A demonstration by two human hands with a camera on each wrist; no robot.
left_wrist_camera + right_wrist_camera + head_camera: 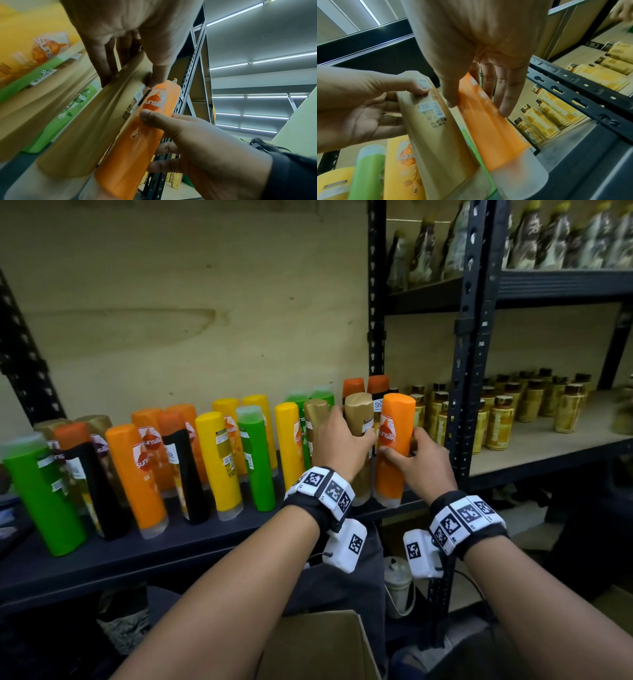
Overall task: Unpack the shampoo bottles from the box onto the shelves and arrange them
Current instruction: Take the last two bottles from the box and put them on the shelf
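Nearest the camera, a cardboard box (322, 645) sits low between the two forearms, its flap edge visible. Each wrist carries a black band with white marker blocks (325, 487). Just beyond, at the front edge of the dark shelf (102, 556), the left hand (337, 448) curls around a gold shampoo bottle (358, 419), thumb pressed on its back label and fingers wrapped behind. The right hand (423, 465) grips an orange shampoo bottle (394, 446), thumb on the front, fingers behind. Both bottles stand cap-down on the shelf, side by side and touching or nearly so, at the right end of the row. A black slotted upright (471, 354) stands immediately right of the orange bottle, close behind the right hand's fingers. A second gold bottle (317, 416) stands just left of the left hand.

Leftward along the shelf stand further bottles in two loose rows, cap-down and leaning slightly: a yellow bottle (291, 440), a green bottle (255, 457), another yellow one (221, 460), a black-banded bottle (186, 470), an orange one (135, 474) and a large green bottle (42, 498) at the far left. Behind the held pair rise two orange-capped bottles (364, 386). A plywood back panel (188, 302) closes the bay. On the neighbouring unit to the right, small amber bottles (500, 419) stand in ranks; dark pouches (548, 237) line the shelf above.
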